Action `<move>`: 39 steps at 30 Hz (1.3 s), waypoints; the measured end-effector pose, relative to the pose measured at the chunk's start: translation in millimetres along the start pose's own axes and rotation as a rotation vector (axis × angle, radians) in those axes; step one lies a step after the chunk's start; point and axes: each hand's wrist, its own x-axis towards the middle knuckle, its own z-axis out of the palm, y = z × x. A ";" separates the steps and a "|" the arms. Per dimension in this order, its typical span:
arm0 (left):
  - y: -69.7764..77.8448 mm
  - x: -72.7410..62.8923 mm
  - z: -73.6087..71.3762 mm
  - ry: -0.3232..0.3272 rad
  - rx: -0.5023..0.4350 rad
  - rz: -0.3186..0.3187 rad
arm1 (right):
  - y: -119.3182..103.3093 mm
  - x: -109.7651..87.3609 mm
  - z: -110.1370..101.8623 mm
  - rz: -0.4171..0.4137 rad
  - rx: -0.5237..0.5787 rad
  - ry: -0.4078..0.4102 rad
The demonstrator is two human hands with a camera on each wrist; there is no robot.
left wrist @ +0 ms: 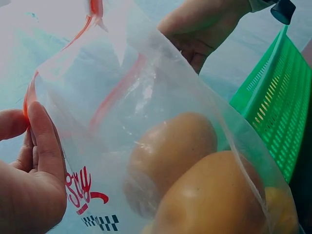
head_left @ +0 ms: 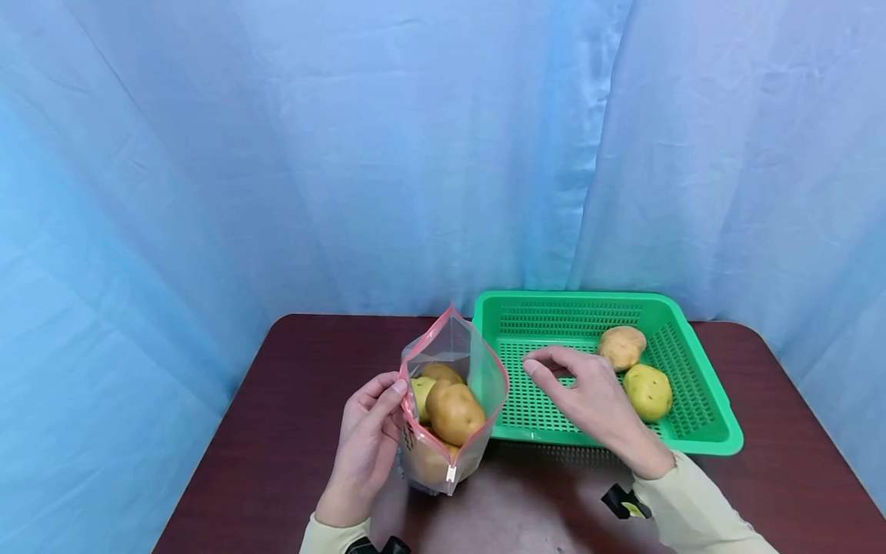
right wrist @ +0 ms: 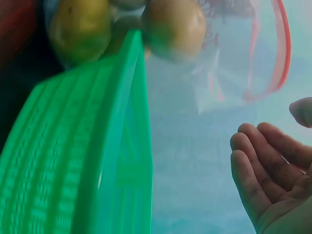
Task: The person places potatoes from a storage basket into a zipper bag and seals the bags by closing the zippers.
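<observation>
My left hand [head_left: 370,435] pinches the pink rim of a clear zip bag [head_left: 477,454] between thumb and fingers. The bag stands upright on the table with its mouth spread wide, its white slider at the near corner. Several potatoes fill its lower part, a brown potato [head_left: 454,413] on top; two brown ones show through the plastic in the left wrist view. Over the green basket [head_left: 720,415] hovers my right hand [head_left: 588,392], fingers loosely bent and holding nothing. A pale brown potato [head_left: 622,346] and a yellow-green potato [head_left: 647,392] lie in the basket's right side.
The dark reddish table [head_left: 277,431] carries the bag and, right beside it, the basket with its raised slotted walls. A light blue curtain [head_left: 415,154] hangs behind the table and round its sides.
</observation>
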 end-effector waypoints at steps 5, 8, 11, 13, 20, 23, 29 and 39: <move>0.8 -0.7 0.0 0.011 0.003 0.001 | 11.0 -0.2 -14.6 -0.027 -0.063 0.016; 1.3 -1.2 0.0 0.021 0.007 0.004 | 16.5 0.7 -23.1 -0.044 -0.093 0.016; 1.5 -1.6 -0.2 0.028 0.009 0.005 | 23.1 2.5 -31.6 -0.052 -0.125 -0.005; 1.3 -2.1 -0.2 0.032 0.007 0.002 | 29.0 4.7 -37.1 -0.054 -0.152 -0.025; 0.1 -1.8 0.8 0.029 0.001 -0.003 | 53.6 14.4 -55.4 0.009 -0.217 -0.106; -0.6 -1.2 1.5 0.023 -0.003 -0.005 | 63.7 18.9 -61.7 0.028 -0.240 -0.132; -1.0 -0.8 1.9 0.015 -0.009 -0.007 | 80.4 28.7 -70.8 0.081 -0.265 -0.173; 0.3 -1.5 1.6 0.016 -0.013 -0.009 | 105.4 41.8 -81.2 0.130 -0.302 -0.200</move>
